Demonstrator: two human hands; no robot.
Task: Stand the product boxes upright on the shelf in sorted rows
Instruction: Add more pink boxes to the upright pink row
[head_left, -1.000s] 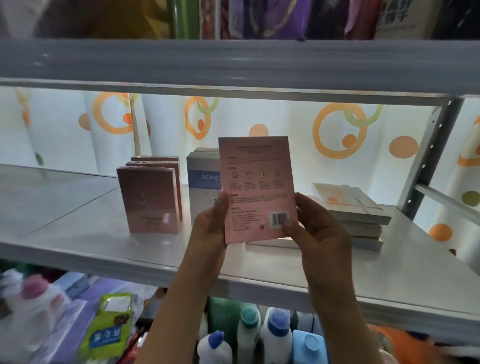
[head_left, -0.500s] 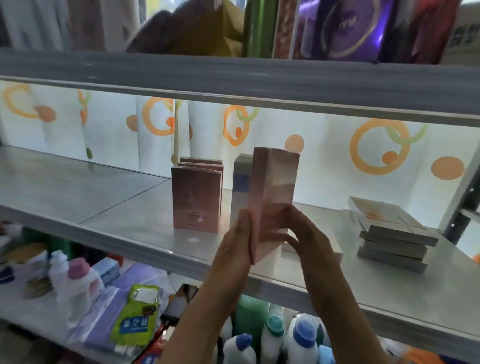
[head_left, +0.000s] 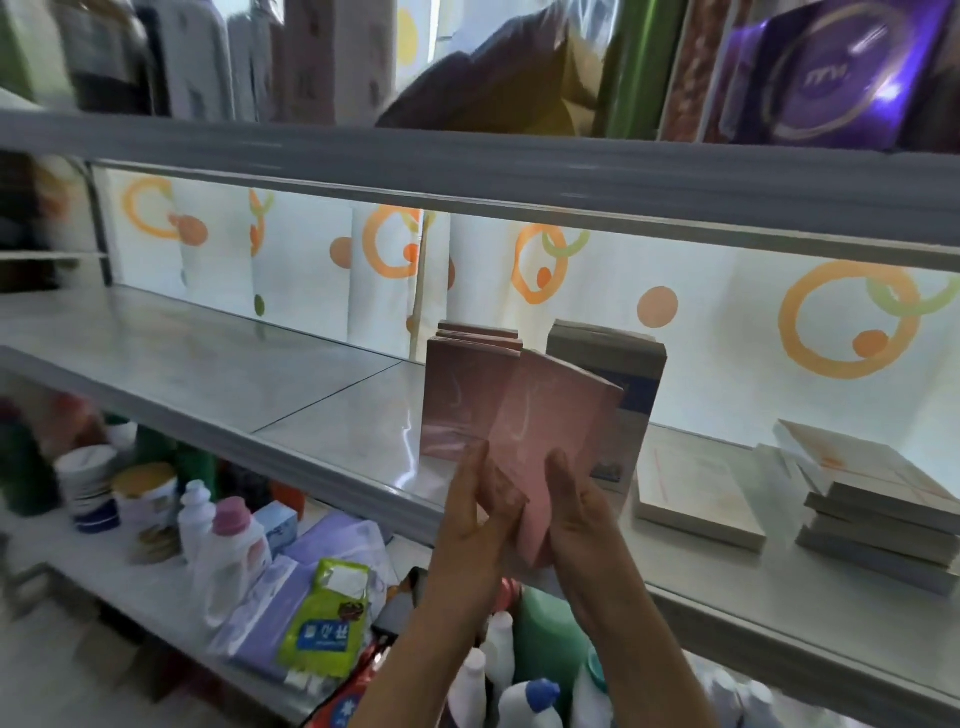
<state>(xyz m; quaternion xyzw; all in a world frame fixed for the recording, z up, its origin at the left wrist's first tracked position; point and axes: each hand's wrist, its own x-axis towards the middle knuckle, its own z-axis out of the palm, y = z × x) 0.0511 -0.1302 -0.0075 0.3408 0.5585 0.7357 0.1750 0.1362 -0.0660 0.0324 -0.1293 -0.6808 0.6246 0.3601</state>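
Observation:
I hold a flat pink box (head_left: 553, 421) tilted in front of the shelf edge, its front face toward me. My left hand (head_left: 478, 514) grips its lower left side and my right hand (head_left: 587, 525) its lower right side. Behind it a row of matching pink boxes (head_left: 457, 400) stands upright on the grey shelf (head_left: 218, 374). A grey and blue box (head_left: 628, 374) stands upright just right of that row. Further right a cream box (head_left: 691, 493) lies flat, and a stack of cream boxes (head_left: 872, 499) lies beside it.
The upper shelf's beam (head_left: 467, 166) runs close overhead. A curtain with orange rings (head_left: 841, 322) backs the shelf. Below, bottles (head_left: 234, 545), a green packet (head_left: 327, 618) and detergent jugs (head_left: 535, 691) crowd the lower shelf.
The pink box has turned from back face with barcode, through edge-on, to front face toward me. My view has shifted left and the box sits lower, tilted, in front of the pink row.

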